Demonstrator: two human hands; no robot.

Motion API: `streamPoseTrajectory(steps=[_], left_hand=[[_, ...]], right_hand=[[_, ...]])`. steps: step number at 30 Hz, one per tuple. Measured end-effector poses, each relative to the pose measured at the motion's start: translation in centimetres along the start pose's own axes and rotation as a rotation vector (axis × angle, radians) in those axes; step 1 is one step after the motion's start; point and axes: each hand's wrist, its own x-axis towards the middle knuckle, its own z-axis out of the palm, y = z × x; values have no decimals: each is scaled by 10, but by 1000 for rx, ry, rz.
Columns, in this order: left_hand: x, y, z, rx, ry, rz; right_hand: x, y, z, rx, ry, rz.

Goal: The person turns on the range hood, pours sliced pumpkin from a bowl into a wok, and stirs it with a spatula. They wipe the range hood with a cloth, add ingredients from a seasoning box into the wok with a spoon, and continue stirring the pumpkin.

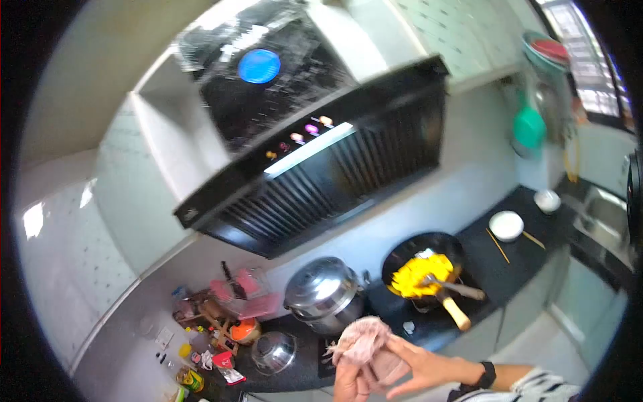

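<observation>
A crumpled pinkish cloth point(364, 340) is bunched up between my two hands at the bottom of the view, in front of the stove. My left hand point(349, 383) grips it from below, fingers closed on its lower left part. On the right side, my right hand point(423, 367), with a dark watch point(487, 375) on the wrist, has the cloth between its fingers and thumb. Behind the hands, a black wok point(394, 254) with a wooden handle point(457, 313) holds yellow food pieces point(418, 273). A metal spatula point(462, 289) rests in the wok.
Left of the wok stands a lidded steel pot point(323, 291). Further left are a metal bowl point(274, 352) and several bottles point(191, 378). A white bowl point(506, 226) and chopsticks point(497, 246) lie right, near the sink point(603, 218). A black range hood point(321, 167) overhangs the stove.
</observation>
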Motion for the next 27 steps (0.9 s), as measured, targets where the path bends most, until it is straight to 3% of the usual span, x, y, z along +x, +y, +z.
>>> streamPoseTrajectory(steps=[1,2,3,6,7,8,10,12,13,15,18,20,23,24,26,27], left_hand=[[-1,-9,4,-17,67,-83],[-2,-16,9,71,0,-105],[0,-22,20,48,-112,-200],[-3,-38,50,112,-422,-439],[0,-45,53,205,-542,-461],[2,-54,53,246,-590,-546],[7,-73,65,199,-749,-552],[17,-82,66,228,-755,-546],[23,-90,52,302,-750,-568],[28,-109,34,414,-606,-577],[31,-146,11,407,-273,-580],[31,-176,0,423,-115,-576],[27,-207,-2,364,190,-686],[28,-217,-1,321,206,-699],[32,-234,7,267,272,-679],[34,-238,11,227,289,-672]], right_hand=[[-2,-3,1,-43,77,6],[-11,7,2,-9,227,69],[-19,3,-10,-21,304,212],[-60,-11,-50,-79,494,293],[-74,-28,-66,7,464,506],[-92,-22,-78,-118,532,337],[-127,-31,-113,3,590,464],[-157,-32,-153,221,879,469],[-179,-25,-182,-111,895,445],[-219,2,-234,-136,1098,541],[-291,79,-311,-321,996,632],[-310,131,-345,-521,979,849],[-332,227,-390,-599,862,920],[-316,241,-395,-604,739,961],[-293,284,-388,-1242,397,928],[-240,266,-375,-1115,275,951]])
